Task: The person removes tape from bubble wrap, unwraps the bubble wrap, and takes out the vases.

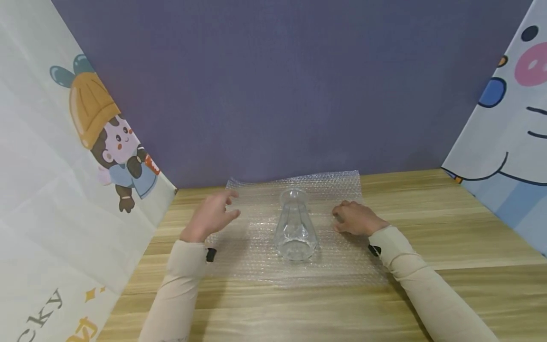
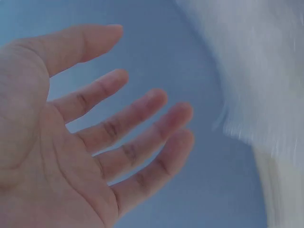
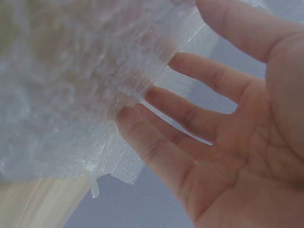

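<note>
We see the clear faceted glass vase [image 1: 296,227], probably fragile and slippery, upright mid-sheet on the soft bubble wrap sheet [image 1: 337,183], best held at its narrow neck; left hand [image 1: 212,214] hovers released, right hand [image 1: 355,217] touches the wrap with relaxed fingers.

Your right hand [image 3: 237,142] lies open, its fingertips [image 3: 130,118] touching the bubble wrap [image 3: 71,85] edge just beyond them.
</note>
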Demonstrator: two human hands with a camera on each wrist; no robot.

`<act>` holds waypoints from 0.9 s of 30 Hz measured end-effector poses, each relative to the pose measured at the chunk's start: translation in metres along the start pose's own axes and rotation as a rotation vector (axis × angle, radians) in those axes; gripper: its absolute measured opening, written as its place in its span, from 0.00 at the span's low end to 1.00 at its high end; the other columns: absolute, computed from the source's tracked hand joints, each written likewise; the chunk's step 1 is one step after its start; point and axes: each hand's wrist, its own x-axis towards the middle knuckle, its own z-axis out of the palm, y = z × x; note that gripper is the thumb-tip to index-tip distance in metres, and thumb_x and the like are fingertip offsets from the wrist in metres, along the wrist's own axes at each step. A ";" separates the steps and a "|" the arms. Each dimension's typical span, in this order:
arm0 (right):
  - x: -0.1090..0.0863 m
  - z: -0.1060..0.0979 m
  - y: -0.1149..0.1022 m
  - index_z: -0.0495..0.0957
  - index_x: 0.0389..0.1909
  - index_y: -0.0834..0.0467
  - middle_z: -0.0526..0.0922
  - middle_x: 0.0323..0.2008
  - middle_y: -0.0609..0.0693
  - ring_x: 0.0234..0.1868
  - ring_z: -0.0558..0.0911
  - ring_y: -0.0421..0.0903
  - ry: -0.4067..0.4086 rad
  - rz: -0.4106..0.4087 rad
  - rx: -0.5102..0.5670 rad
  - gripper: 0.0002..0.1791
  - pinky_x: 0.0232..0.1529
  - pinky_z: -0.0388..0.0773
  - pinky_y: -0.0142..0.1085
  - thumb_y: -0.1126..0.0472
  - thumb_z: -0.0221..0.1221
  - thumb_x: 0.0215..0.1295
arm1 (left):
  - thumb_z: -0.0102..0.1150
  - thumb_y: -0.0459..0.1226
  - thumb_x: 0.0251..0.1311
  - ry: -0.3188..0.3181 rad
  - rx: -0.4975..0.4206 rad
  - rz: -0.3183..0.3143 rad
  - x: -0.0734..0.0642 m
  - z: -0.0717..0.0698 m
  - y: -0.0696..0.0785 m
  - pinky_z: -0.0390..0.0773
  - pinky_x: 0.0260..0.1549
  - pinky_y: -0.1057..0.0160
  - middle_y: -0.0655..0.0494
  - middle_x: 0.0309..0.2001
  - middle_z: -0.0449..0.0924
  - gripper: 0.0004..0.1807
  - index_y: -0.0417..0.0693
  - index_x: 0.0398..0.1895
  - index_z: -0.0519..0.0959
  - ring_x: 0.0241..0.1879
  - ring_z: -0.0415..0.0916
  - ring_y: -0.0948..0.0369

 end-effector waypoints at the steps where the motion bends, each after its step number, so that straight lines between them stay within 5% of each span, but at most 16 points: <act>1: 0.000 0.000 0.000 0.79 0.61 0.63 0.82 0.57 0.64 0.55 0.81 0.65 -0.002 0.001 0.000 0.27 0.55 0.80 0.59 0.52 0.67 0.67 | 0.65 0.44 0.64 -0.003 0.006 0.010 0.002 0.006 0.005 0.82 0.52 0.41 0.40 0.55 0.84 0.27 0.47 0.65 0.76 0.53 0.83 0.44; 11: 0.001 0.000 0.001 0.79 0.60 0.63 0.82 0.55 0.63 0.55 0.81 0.65 0.006 0.000 -0.013 0.26 0.56 0.80 0.59 0.52 0.67 0.66 | 0.69 0.41 0.60 -0.170 0.006 0.119 0.010 0.056 0.028 0.72 0.70 0.45 0.44 0.68 0.76 0.32 0.47 0.69 0.73 0.68 0.73 0.45; 21: 0.001 0.000 0.000 0.79 0.60 0.62 0.82 0.56 0.63 0.56 0.81 0.64 0.005 -0.010 -0.009 0.26 0.56 0.79 0.59 0.53 0.68 0.66 | 0.67 0.52 0.64 -0.310 -0.004 0.034 0.005 0.078 0.022 0.60 0.74 0.35 0.40 0.79 0.58 0.39 0.48 0.74 0.69 0.78 0.56 0.41; 27: -0.001 0.000 0.000 0.79 0.60 0.63 0.82 0.55 0.63 0.56 0.81 0.64 0.009 -0.016 0.003 0.26 0.57 0.79 0.59 0.54 0.67 0.66 | 0.64 0.54 0.66 -0.348 0.029 0.011 0.006 0.082 0.021 0.60 0.72 0.30 0.43 0.80 0.56 0.37 0.53 0.75 0.68 0.79 0.53 0.39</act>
